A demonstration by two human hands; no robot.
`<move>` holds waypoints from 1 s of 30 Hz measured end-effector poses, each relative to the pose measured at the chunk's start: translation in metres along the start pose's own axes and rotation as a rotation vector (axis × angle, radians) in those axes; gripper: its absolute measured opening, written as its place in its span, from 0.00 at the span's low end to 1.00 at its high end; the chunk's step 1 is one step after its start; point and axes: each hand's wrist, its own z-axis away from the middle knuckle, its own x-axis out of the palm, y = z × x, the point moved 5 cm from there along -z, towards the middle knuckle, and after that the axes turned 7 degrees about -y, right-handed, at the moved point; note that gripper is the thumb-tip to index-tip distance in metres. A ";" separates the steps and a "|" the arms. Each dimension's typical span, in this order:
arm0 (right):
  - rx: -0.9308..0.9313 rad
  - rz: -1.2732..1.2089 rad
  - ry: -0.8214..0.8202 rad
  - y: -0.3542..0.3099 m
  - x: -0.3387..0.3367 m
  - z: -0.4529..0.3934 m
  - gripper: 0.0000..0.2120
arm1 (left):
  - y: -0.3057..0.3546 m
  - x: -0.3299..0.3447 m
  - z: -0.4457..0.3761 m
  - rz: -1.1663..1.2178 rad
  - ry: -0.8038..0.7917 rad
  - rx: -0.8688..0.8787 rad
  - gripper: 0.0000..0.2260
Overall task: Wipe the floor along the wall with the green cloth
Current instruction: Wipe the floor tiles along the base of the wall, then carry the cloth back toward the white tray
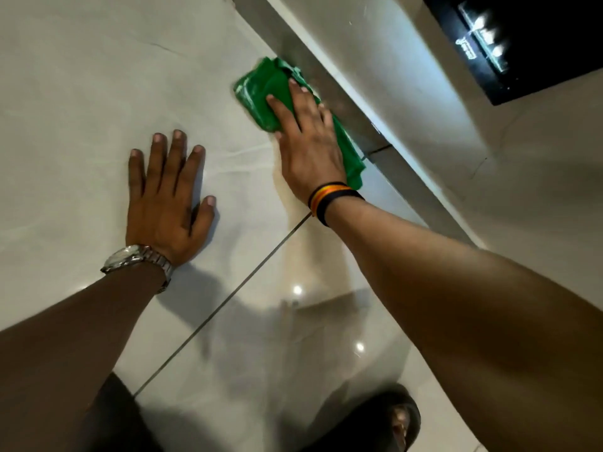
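Floor: glossy pale tiles (81,93) are filling the view, with 1 dark grout line (228,301) running diagonally and 2 small light spots glinting on the near tile.
Near edge: a dark shape is reflecting in the shine at the bottom, too dim to tell apart.
Left hand: the left hand (169,194) is lying flat on the tile, all 5 fingers spread wide, palm down, gripping nothing.
Watch: a silver wristwatch (137,259) is sitting on the left wrist.
Right hand: the right hand (306,141) is pressing palm down on the green cloth (264,93), fingers extended over it rather than curled round it.
Bands: striped black, orange and yellow bands (329,199) are circling the right wrist.
Cloth position: it is lying bunched on the floor, its far edge touching the grey skirting (326,76) at the foot of the wall (424,125).
Far corner: a black glossy panel (538,37) is hanging on the wall, catching bright reflections.
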 end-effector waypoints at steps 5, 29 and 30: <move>0.033 -0.129 -0.072 -0.031 0.005 0.004 0.30 | -0.002 0.005 -0.006 -0.028 -0.074 0.000 0.33; 0.512 -0.744 -0.025 -0.314 -0.521 0.325 0.18 | 0.179 -0.596 0.197 0.280 -0.230 -0.040 0.36; 0.494 -0.722 -0.003 -0.322 -0.549 0.325 0.18 | 0.191 -0.628 0.198 0.299 -0.211 -0.027 0.37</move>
